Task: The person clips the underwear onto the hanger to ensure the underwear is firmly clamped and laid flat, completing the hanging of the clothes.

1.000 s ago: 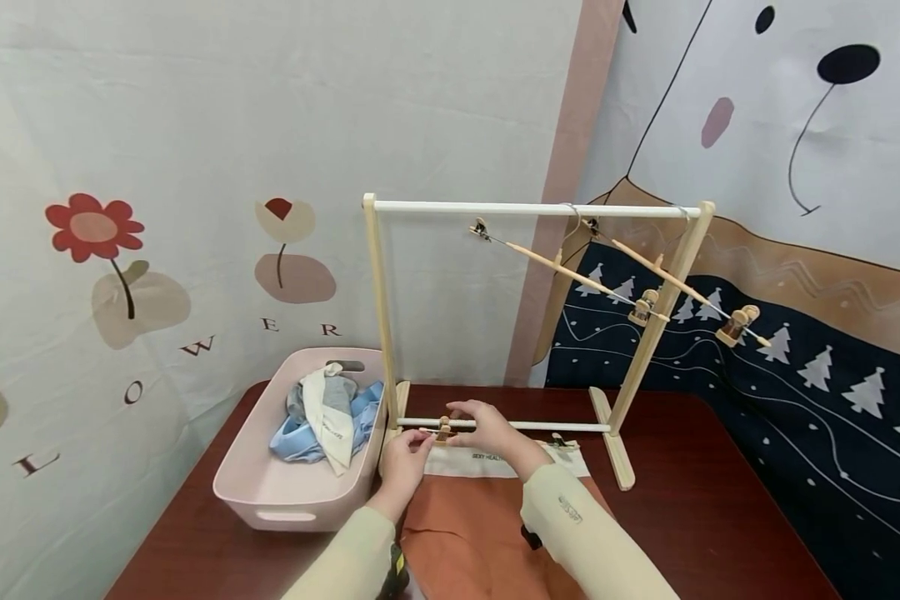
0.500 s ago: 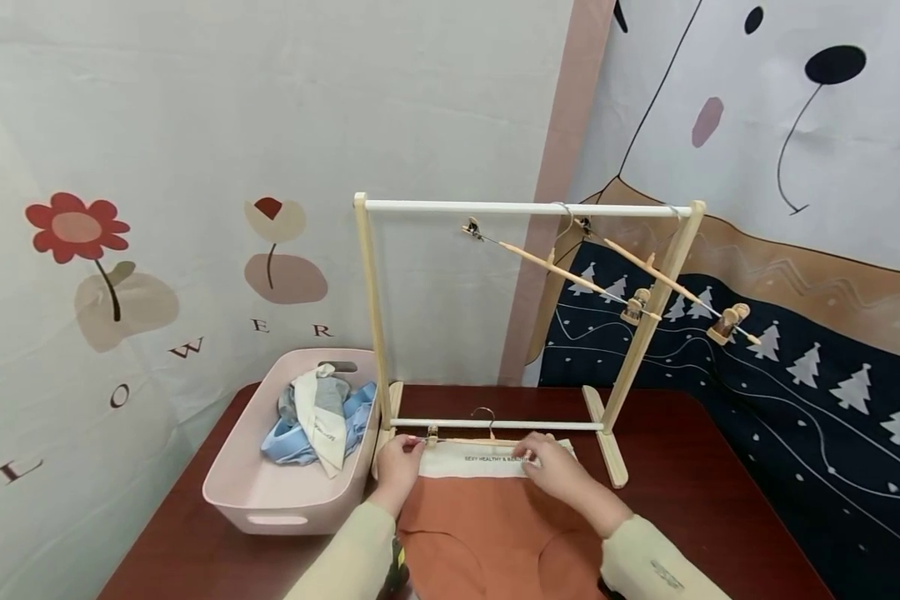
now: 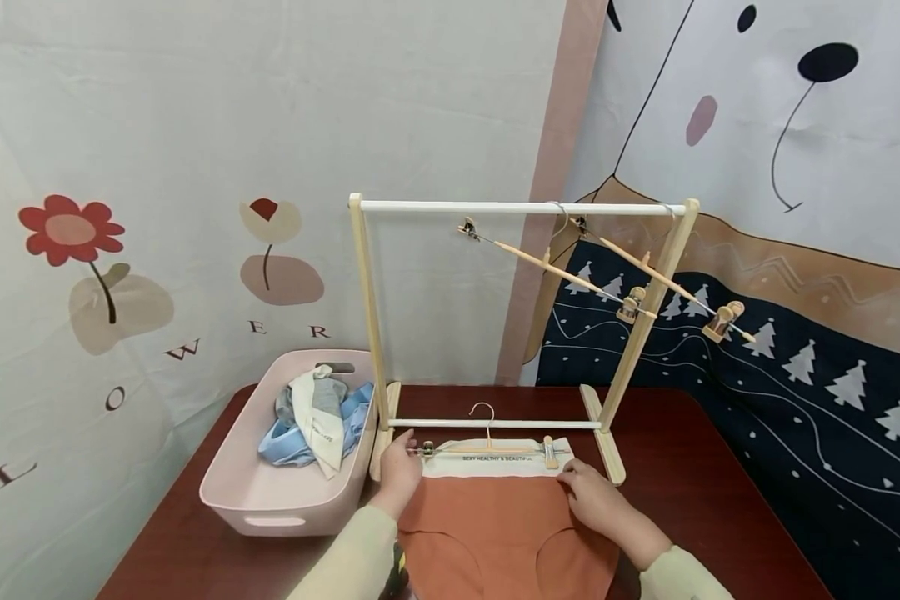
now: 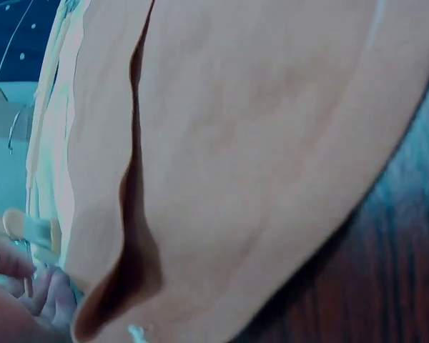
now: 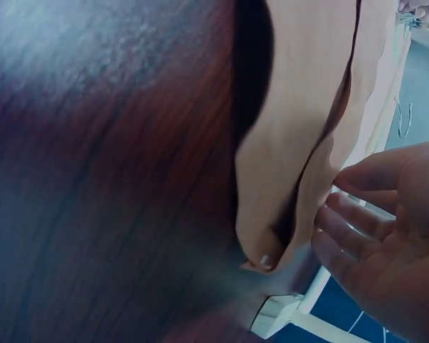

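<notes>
1. A pair of orange briefs [image 3: 506, 525] lay flat on the table [image 3: 697, 483], in front of a wooden rack [image 3: 457, 206], with the white waistband [image 3: 480, 469] toward the rack.
2. Black capitals across the waistband read "SEXY HEALTHY & BEAUTIFUL".
3. A clip hanger [image 3: 468, 452] lay along the waistband, its hook upward in the head view; the left clip [image 3: 428, 448] and right clip [image 3: 551, 452] sat near opposite ends of its bar.
4. The left hand [image 3: 399, 475] had its grip closed, pinching the hanger's left end.
5. The right hand [image 3: 596, 500] touched the right edge of the briefs, below the right clip; whether its grip pinched the cloth or merely rested there, I could not tell.
6. Two more clip hangers, a nearer one [image 3: 525, 257] and a farther one [image 3: 656, 275], hung toward the right of the rack's white top bar.
7. Left of the rack stood a pink basket [image 3: 322, 512] holding blue cloth [image 3: 292, 448], grey cloth [image 3: 335, 392] and a cream cloth [image 3: 322, 421] with small dark lettering.
8. On the pale backdrop [image 3: 450, 100], the letters L, O, W, E and R [image 3: 319, 332] climbed beneath printed flowers [image 3: 71, 229].
</notes>
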Demonstrator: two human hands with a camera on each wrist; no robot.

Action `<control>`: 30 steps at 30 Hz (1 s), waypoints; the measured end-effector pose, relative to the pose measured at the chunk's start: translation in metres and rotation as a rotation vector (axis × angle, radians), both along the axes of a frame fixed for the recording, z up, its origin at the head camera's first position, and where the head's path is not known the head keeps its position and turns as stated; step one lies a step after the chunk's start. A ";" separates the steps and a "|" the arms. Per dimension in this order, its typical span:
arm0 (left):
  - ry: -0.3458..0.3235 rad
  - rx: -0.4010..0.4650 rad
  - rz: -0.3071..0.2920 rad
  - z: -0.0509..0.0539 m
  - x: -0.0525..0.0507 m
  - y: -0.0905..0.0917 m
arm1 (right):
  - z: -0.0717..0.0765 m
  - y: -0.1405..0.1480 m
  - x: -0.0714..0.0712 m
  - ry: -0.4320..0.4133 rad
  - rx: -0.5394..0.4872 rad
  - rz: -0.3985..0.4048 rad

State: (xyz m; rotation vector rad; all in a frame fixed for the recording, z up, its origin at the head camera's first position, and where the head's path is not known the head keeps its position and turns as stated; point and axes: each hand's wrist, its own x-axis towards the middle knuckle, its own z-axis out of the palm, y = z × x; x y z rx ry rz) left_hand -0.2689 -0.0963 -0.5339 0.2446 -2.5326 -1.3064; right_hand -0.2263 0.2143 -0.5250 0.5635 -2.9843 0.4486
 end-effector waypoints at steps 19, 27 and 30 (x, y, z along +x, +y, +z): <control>0.296 -0.742 -0.485 0.011 0.007 0.088 | 0.009 0.005 -0.008 -0.102 -0.006 0.034; -0.024 -0.886 -0.624 0.017 0.010 0.120 | 0.013 0.006 -0.013 -0.149 -0.020 0.058; -0.057 -0.937 -0.636 0.016 0.011 0.125 | 0.014 0.006 -0.013 -0.177 -0.027 0.043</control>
